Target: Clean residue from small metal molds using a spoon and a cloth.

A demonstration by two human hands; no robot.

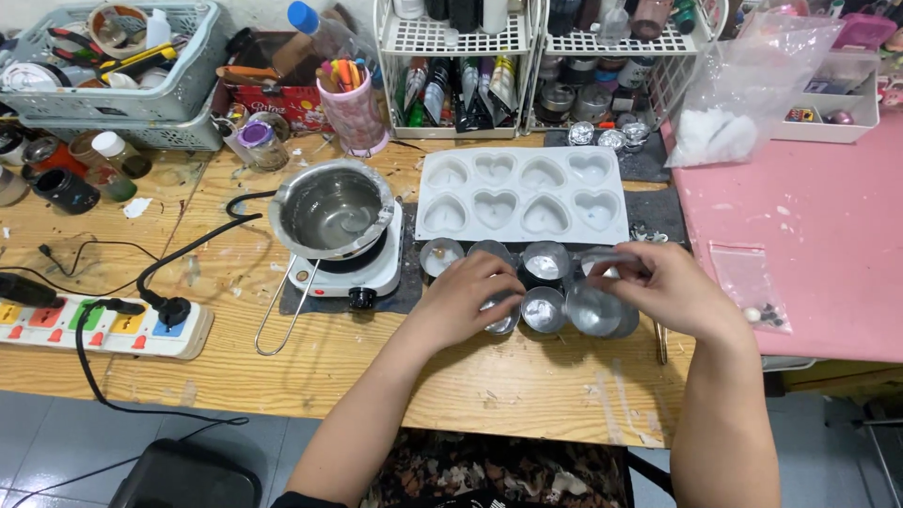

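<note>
Small silver foil cups (546,310) sit clustered on the wooden table (527,386), just in front of a white silicone mould (523,193) with 8 heart-shaped cavities. I count about 7 cups in 2 rough rows, though my hands hide part of the group, so I cannot be sure of the number.

My left hand (466,301) lies curled over the left side of the cluster, its fingers bent down onto a cup at the front row; I cannot tell whether it grips that cup or only rests on it. My right hand (668,292) is pinched on a thin silvery piece (611,257) raised just above the right-hand cups, thumb and fingers narrow around it.

To the left of the cups, a steel melting pot (331,209) with a wire handle sits on a small white electric hot plate (348,273), which rests on a dark mat. Further left lies a power strip (103,325) with coloured switches and a black cable. A pink surface (809,245) adjoins the table on the right, carrying a small clear bag (750,287).
</note>
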